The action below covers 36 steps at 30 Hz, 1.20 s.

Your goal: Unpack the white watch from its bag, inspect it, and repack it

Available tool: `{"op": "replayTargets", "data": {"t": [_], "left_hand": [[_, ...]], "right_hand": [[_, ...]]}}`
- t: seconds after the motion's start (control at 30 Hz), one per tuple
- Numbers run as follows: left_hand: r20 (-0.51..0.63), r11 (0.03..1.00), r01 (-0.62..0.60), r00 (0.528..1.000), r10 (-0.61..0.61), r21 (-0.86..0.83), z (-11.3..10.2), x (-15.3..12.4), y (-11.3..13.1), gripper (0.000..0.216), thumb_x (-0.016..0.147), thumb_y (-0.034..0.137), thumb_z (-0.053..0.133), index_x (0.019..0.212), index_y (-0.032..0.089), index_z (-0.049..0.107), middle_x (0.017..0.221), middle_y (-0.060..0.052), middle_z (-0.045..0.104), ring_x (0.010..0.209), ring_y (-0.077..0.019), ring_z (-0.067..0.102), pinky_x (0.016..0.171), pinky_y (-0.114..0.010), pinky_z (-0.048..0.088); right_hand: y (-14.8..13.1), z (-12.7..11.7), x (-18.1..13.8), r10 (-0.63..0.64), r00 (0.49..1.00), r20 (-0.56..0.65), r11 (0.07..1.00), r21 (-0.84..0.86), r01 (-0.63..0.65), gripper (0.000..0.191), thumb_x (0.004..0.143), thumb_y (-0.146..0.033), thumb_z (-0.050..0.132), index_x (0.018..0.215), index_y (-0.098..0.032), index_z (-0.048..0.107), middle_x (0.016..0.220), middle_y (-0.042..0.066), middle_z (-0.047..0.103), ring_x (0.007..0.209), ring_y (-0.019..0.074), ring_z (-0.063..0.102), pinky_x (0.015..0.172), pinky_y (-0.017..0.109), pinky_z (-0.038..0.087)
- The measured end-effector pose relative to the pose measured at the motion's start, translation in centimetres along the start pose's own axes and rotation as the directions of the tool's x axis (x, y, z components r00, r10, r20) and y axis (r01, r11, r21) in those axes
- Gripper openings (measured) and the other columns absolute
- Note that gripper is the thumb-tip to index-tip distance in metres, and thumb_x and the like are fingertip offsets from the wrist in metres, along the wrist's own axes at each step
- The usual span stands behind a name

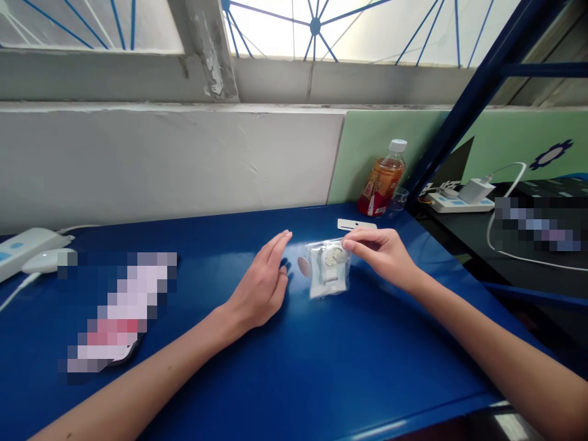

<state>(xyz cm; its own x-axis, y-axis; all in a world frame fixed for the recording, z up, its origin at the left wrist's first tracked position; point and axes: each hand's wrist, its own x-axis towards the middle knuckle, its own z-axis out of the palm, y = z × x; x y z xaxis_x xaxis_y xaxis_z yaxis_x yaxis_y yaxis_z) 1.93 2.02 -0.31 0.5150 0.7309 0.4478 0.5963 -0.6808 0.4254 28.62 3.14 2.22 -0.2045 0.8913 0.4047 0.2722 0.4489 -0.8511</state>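
My right hand [383, 252] pinches the upper right corner of a small clear plastic bag [315, 288] between thumb and fingertips. Inside the bag is a pale item with a round, dial-like face [334, 256]; its exact kind is unclear. Just left of the bag, a small round silvery disc [304, 266] appears tilted, close to the bag's edge. My left hand [261, 285] rests on its side on the blue table, fingers stretched out and holding nothing, a short way left of the disc. Behind my right fingertips lies a white slotted card [357, 225], partly covered by the hand.
A drink bottle [382, 180] with a white cap stands at the back right beside a clear cup [399, 199]. On the blue table [285, 380], a blurred-out phone [122, 318] lies at left, near a white power strip [27, 245]. A blue metal post [463, 110] rises at right.
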Motion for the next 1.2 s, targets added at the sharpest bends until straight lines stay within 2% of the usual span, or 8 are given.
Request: {"op": "replayTargets", "data": {"t": [0.1,0.23,0.33,0.43,0.57,0.7,0.9,1.2], "left_hand": [[-0.062,0.997,-0.078,0.995,0.077,-0.006,-0.3,-0.1,0.3,0.060,0.096,0.023,0.043,0.153,0.020,0.021,0.155,-0.016,0.032,0.144,-0.0310,0.032,0.116,-0.051,0.034],[0.079,0.973,-0.232,0.970,0.231,0.011,-0.3,0.1,0.5,0.080,0.087,0.043,0.063,0.152,0.020,0.022,0.153,-0.018,0.035,0.142,-0.0368,0.033,0.113,-0.053,0.036],[0.178,0.972,-0.234,0.957,0.229,0.009,-0.1,0.2,0.5,0.091,0.080,0.054,0.072,0.151,0.019,0.027,0.149,-0.018,0.042,0.139,-0.0367,0.038,0.113,-0.052,0.037],[0.235,0.983,-0.181,0.956,0.177,-0.004,0.0,0.2,0.4,0.090,0.078,0.053,0.075,0.149,0.017,0.033,0.147,-0.019,0.044,0.136,-0.0360,0.041,0.110,-0.050,0.040],[0.273,0.991,-0.131,0.953,0.130,-0.015,0.1,0.2,0.2,0.087,0.078,0.052,0.074,0.148,0.017,0.036,0.147,-0.018,0.045,0.135,-0.0368,0.042,0.108,-0.051,0.042],[0.274,0.994,-0.105,0.957,0.098,0.012,0.1,0.3,0.2,0.090,0.078,0.056,0.073,0.148,0.015,0.036,0.148,-0.019,0.045,0.136,-0.0360,0.042,0.110,-0.050,0.039],[0.329,0.984,-0.102,0.943,0.049,0.147,0.0,0.4,0.4,0.089,0.084,0.063,0.063,0.150,0.011,0.033,0.152,-0.021,0.040,0.140,-0.0364,0.039,0.114,-0.051,0.033],[0.404,0.981,-0.107,0.914,0.033,0.162,-0.2,0.5,-0.2,0.086,0.092,0.065,0.048,0.156,0.015,0.020,0.160,-0.015,0.028,0.147,-0.0329,0.026,0.118,-0.048,0.025]], "right_hand": [[0.3,0.5,-0.1,0.074,0.997,0.019,0.997,-0.009,-0.074,0.019,0.086,-0.037,0.069,0.081,-0.020,0.076,0.085,0.006,0.076,0.079,0.0222,0.069,0.072,0.036,0.056],[0.6,1.4,-0.4,0.131,0.991,0.041,0.991,-0.036,-0.130,0.020,0.087,-0.037,0.067,0.086,-0.019,0.076,0.091,0.007,0.078,0.083,0.0235,0.071,0.076,0.037,0.056],[0.9,2.0,-0.6,0.138,0.987,0.078,0.988,-0.084,-0.132,0.022,0.088,-0.037,0.064,0.087,-0.019,0.076,0.091,0.007,0.077,0.085,0.0235,0.071,0.077,0.037,0.056],[1.3,2.1,-0.8,0.089,0.993,0.076,0.968,-0.243,-0.068,0.021,0.090,-0.035,0.062,0.097,-0.019,0.075,0.095,0.008,0.075,0.089,0.0240,0.071,0.081,0.039,0.057],[1.3,1.5,-1.1,-0.090,0.979,0.180,0.847,-0.503,0.170,0.031,0.093,-0.032,0.058,0.118,-0.017,0.067,0.116,0.014,0.068,0.110,0.0289,0.063,0.095,0.048,0.053],[0.6,0.7,-1.2,-0.125,0.878,0.462,0.761,-0.523,0.384,0.050,0.092,-0.042,0.059,0.134,-0.014,0.057,0.136,0.019,0.059,0.129,0.0328,0.052,0.106,0.051,0.046],[0.3,0.2,-1.4,0.043,0.816,0.577,0.741,-0.565,0.361,0.091,0.086,-0.062,0.060,0.153,-0.008,0.031,0.157,0.021,0.033,0.146,0.0358,0.028,0.116,0.052,0.034],[0.7,0.2,-1.5,0.067,0.816,0.573,0.764,-0.556,0.327,0.095,0.084,-0.065,0.061,0.156,-0.014,0.027,0.158,0.017,0.033,0.148,0.0367,0.022,0.116,0.054,0.033]]}}
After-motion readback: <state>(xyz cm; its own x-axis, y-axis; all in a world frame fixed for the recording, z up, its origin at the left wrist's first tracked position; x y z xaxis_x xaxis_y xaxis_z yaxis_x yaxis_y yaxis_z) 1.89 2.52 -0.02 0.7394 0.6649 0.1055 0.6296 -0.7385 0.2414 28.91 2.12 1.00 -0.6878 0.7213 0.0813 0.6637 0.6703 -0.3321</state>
